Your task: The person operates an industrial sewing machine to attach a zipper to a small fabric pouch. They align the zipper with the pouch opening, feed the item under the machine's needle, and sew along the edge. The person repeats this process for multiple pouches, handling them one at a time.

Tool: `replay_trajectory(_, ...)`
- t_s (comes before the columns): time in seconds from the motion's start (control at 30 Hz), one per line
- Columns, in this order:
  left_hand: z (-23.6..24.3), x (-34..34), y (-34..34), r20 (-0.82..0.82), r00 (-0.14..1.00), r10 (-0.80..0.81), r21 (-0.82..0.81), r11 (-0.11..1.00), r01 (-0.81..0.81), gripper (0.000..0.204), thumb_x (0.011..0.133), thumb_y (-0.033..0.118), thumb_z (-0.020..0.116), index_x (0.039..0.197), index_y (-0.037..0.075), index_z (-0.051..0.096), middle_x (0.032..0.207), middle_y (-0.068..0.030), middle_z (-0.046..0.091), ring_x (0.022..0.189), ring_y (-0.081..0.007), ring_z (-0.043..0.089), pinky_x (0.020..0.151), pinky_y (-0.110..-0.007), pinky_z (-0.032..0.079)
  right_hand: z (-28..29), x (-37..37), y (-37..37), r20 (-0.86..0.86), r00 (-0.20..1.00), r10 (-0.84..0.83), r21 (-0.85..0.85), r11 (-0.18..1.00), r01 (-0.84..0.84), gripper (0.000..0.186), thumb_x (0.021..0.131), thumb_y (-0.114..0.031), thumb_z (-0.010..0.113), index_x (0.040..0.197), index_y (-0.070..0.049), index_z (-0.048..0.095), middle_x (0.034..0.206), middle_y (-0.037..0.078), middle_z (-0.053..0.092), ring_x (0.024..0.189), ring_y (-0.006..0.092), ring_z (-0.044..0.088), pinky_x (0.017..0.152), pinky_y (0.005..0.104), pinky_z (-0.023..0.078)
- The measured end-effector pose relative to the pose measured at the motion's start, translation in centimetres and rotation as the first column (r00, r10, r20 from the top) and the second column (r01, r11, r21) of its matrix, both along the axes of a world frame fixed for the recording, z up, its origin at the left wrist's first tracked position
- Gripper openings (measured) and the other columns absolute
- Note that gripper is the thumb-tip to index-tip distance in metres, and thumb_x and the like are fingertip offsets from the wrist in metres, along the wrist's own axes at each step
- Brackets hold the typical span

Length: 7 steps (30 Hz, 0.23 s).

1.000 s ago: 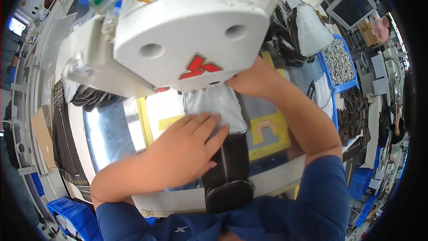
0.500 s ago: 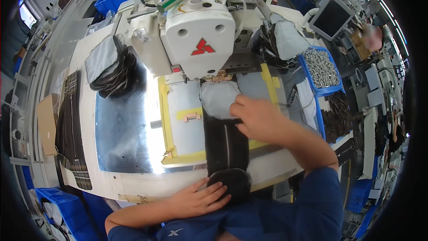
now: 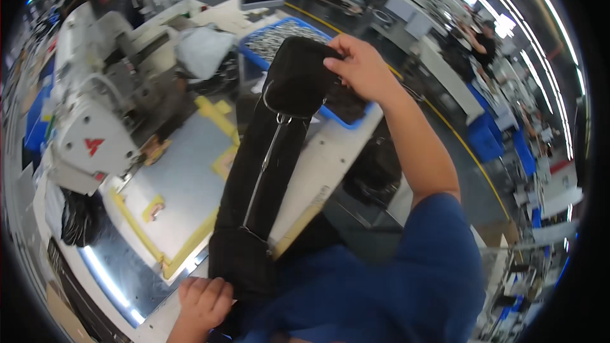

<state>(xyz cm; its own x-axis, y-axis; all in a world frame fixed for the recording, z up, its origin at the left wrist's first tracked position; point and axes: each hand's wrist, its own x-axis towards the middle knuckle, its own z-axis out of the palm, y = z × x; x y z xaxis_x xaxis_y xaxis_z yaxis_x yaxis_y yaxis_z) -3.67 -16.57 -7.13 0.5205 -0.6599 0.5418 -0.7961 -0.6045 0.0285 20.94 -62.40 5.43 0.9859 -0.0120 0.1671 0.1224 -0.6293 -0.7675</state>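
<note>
A long black fabric piece (image 3: 283,159) with a silvery zipper (image 3: 262,168) down its middle stretches away from my body, tilted to the right. My right hand (image 3: 367,71) pinches the rounded black panel at its far end, thumb and fingers closed on the corner. At the near end, the curled fingers of my left hand (image 3: 204,303) grip the fabric's left edge. The piece hangs above the right part of the white work table (image 3: 318,162). To its left stands the white sewing machine (image 3: 95,136).
Beyond the fabric is a blue bin (image 3: 244,51) heaped with small metal parts. Pale and dark fabric pieces (image 3: 204,51) are stacked beside the machine. A yellow-taped plate (image 3: 184,184) lies under the machine head. Farther right, a person (image 3: 486,44) is near other benches.
My view has swung right. The fabric's far end has come away from the machine, its dark face now showing instead of the pale one. My left hand has gone from resting flat to gripping.
</note>
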Motion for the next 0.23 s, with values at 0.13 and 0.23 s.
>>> replay_trajectory(0.13,-0.2,2.4,-1.1,-0.063,0.988,-0.137,0.058,0.988,0.141,0.022,0.075,0.016,0.073,0.097,0.011,0.073,0.106,-0.0035,0.071,0.086,-0.0201,0.062,0.076,-0.041,0.049,-0.3,-3.7,-9.9,-0.022,0.969,-0.246,0.011,0.969,0.246,0.021,0.098,-0.009,0.074,0.117,-0.001,0.070,0.094,0.000,0.070,0.066,0.0069,0.057,0.059,0.0248,0.046)
replay_trajectory(0.23,0.1,4.6,-4.1,-0.199,0.923,-0.328,0.067,0.935,0.347,0.030,0.074,0.016,0.074,0.103,0.010,0.075,0.107,-0.0037,0.071,0.086,-0.0218,0.063,0.079,-0.044,0.049,-3.2,-6.5,-18.4,-0.161,0.907,-0.389,0.053,0.914,0.402,0.029,0.098,-0.006,0.073,0.126,-0.003,0.071,0.104,0.002,0.075,0.070,0.0079,0.059,0.060,0.0259,0.048)
